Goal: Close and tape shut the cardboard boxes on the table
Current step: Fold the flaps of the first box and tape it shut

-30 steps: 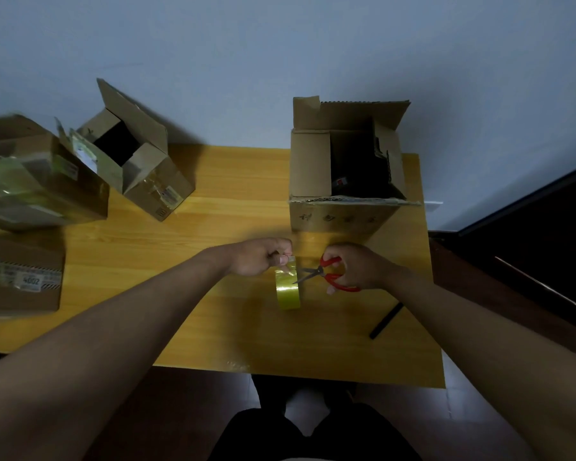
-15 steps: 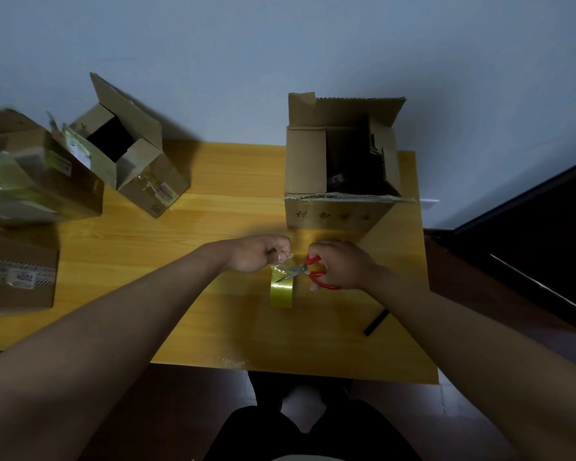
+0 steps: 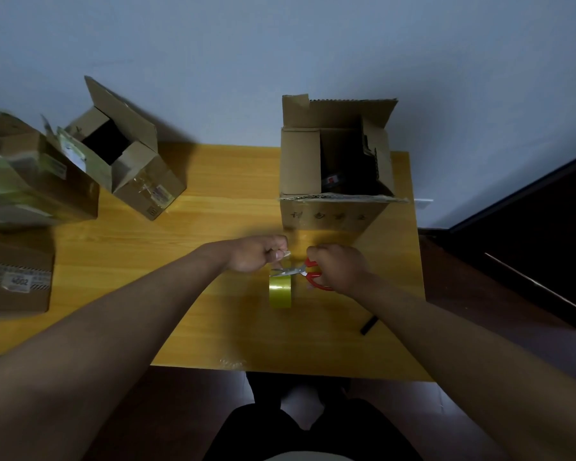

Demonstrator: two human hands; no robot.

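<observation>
Left hand pinches the tape end taut above the tape roll so the right hand, fingers curled round the red scissors, can snip a strip for the open box.

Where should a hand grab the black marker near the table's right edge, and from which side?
Probably mid-barrel, coming from above. The black marker lies flat on the table, a thin stick angled along the right edge, clear of the tape roll and both hands, so a pinch across its narrow width looks easiest. Which end has the cap is too dark to tell.
</observation>
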